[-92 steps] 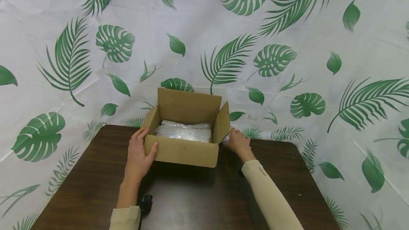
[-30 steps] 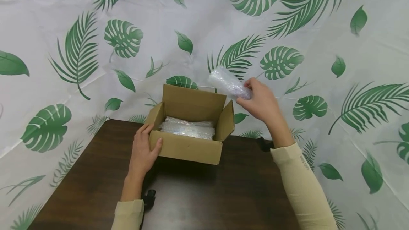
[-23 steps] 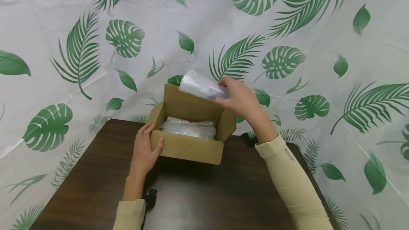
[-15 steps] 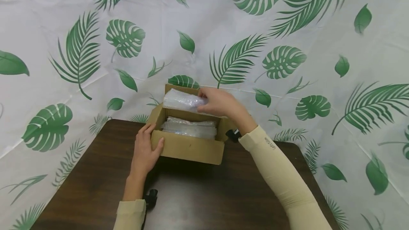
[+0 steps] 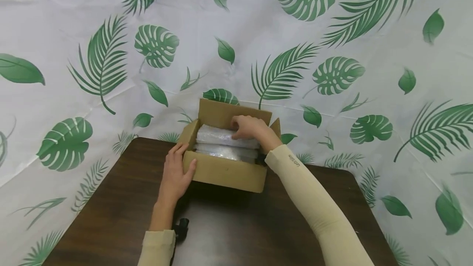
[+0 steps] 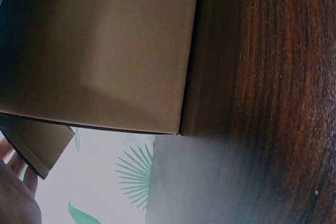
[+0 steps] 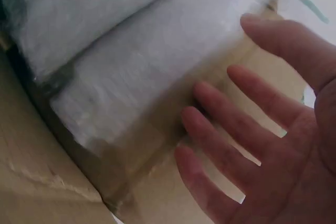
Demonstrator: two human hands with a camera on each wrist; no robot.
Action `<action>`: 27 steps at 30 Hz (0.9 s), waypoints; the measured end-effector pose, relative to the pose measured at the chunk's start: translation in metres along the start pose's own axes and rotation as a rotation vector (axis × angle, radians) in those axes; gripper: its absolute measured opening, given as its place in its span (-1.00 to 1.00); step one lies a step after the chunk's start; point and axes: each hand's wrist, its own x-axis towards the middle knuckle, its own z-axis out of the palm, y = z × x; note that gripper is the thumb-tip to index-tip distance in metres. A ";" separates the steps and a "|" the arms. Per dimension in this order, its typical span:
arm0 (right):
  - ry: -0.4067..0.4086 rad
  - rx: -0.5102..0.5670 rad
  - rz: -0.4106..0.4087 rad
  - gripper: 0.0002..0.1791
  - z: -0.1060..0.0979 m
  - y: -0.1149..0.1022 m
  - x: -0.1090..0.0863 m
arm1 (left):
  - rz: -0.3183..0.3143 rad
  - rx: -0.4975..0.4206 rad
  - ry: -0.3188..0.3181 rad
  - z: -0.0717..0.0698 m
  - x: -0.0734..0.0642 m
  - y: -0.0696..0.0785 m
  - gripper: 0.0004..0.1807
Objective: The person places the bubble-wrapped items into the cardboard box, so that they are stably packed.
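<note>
My left hand [image 5: 176, 177] holds the left front corner of an open cardboard box [image 5: 225, 174], its thumb on the front panel. In the left wrist view, the fingers of the left hand [image 6: 18, 198] curl at the edge of a flap [image 6: 44, 142]. Inside the box, a bubble-wrapped roll [image 5: 215, 136] lies along the back, behind another bubble-wrapped bundle [image 5: 225, 152]. Over the roll's right end is my right hand [image 5: 252, 128]. The right wrist view shows this right hand [image 7: 262, 145] with spread, relaxed fingers and nothing gripped, close beside the roll [image 7: 147, 72].
The box stands toward the back of a dark wood table [image 5: 122, 200]. Close behind hangs a white cloth [image 5: 244, 19] with green leaf prints. A black wrist camera [image 5: 181, 229] sits by the left wrist.
From beside the box, my right hand has lifted a bubble-wrapped roll, carried it left over the box, lowered it in at the back and let go. My left hand has stayed on the box.
</note>
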 end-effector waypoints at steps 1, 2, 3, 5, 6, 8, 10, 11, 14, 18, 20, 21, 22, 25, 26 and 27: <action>0.001 -0.001 -0.003 -0.46 0.004 0.001 0.001 | -0.002 0.002 -0.003 0.001 0.000 0.001 -0.31; -0.002 -0.004 -0.010 -0.46 0.007 0.002 0.001 | -0.002 0.004 -0.003 0.001 -0.001 0.002 -0.31; -0.002 -0.007 -0.022 -0.46 0.010 0.002 0.001 | -0.006 0.007 -0.005 0.002 -0.001 0.002 -0.31; 0.000 -0.014 -0.058 -0.49 0.015 -0.001 0.000 | -0.009 0.011 -0.002 0.002 -0.001 0.003 -0.31; 0.000 -0.018 -0.080 -0.50 0.017 -0.002 -0.001 | -0.011 0.009 0.001 0.002 -0.001 0.003 -0.30; -0.006 -0.020 -0.121 -0.54 0.020 -0.006 -0.002 | -0.012 0.007 0.005 0.001 -0.001 0.003 -0.30; -0.024 -0.021 -0.149 -0.56 0.023 -0.009 -0.003 | -0.011 0.004 0.005 0.001 -0.001 0.002 -0.29; -0.034 -0.020 -0.159 -0.57 0.025 -0.010 -0.003 | -0.011 0.002 0.003 0.001 -0.001 0.003 -0.30; -0.081 -0.032 -0.172 -0.57 0.030 -0.011 -0.003 | -0.003 -0.002 0.005 0.001 -0.001 0.002 -0.29; -0.147 -0.048 -0.168 -0.53 0.032 -0.011 -0.004 | -0.007 -0.004 0.010 0.001 -0.001 0.003 -0.29; -0.176 -0.053 -0.162 -0.50 0.033 -0.011 -0.005 | -0.005 -0.005 0.015 0.001 0.000 0.003 -0.29; -0.190 -0.057 -0.160 -0.49 0.033 -0.011 -0.005 | -0.002 -0.007 0.018 0.002 0.000 0.003 -0.29; -0.202 -0.060 -0.160 -0.48 0.033 -0.012 -0.006 | 0.002 -0.010 0.020 0.002 0.001 0.002 -0.30; -0.221 -0.063 -0.158 -0.44 0.033 -0.012 -0.007 | 0.019 -0.009 0.021 0.002 0.003 0.000 -0.30; -0.223 -0.059 -0.157 -0.42 0.033 -0.012 -0.008 | 0.024 -0.007 0.019 0.002 0.004 -0.001 -0.31; -0.224 -0.050 -0.155 -0.41 0.033 -0.012 -0.008 | 0.021 -0.004 0.013 0.002 0.005 -0.002 -0.31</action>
